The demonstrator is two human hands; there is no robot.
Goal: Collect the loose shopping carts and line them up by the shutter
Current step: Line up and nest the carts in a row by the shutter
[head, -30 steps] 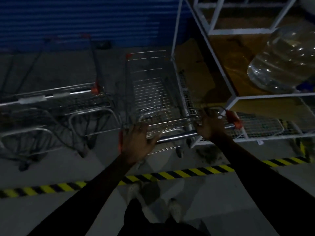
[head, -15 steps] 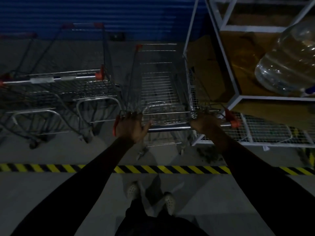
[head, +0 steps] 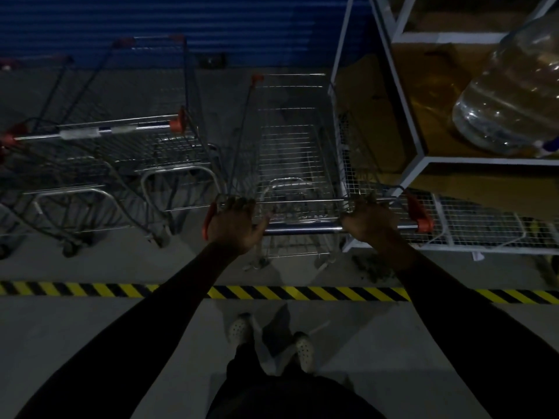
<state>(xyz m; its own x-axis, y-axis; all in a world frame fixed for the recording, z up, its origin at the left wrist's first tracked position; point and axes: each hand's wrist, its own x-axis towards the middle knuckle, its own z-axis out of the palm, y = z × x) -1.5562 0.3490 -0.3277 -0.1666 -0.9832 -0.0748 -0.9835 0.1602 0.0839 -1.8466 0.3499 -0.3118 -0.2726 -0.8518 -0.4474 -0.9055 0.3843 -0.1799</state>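
The scene is dim, and much of the wire mesh melts into the dark floor (head: 90, 328). The fingertips of both hands are hidden beyond the handle bar (head: 302, 228), and the sleeves run off the lower edge. A third cart (head: 18, 140) is cut off at the left edge, and the water bottle (head: 511, 101) on the white rack (head: 402, 116) is cut off at the right. Whether the held cart touches the rack is hard to tell.

The cart (head: 290, 140) is bare metal wire with orange plastic corner caps. It stands with its nose toward the blue shutter (head: 181, 22), between a second cart (head: 130, 137) on its left and the rack just beside it on the right. Its basket looks empty. The left hand (head: 234, 223) lies over the bar's left end, its grip curled round the bar with the thumb stretched along it. The right hand (head: 370, 220) has its grip wrapped over the bar near the right orange cap. A yellow-and-black striped tape (head: 302, 293) crosses the floor between the cart's wheels and the person's pale shoes (head: 240, 328).
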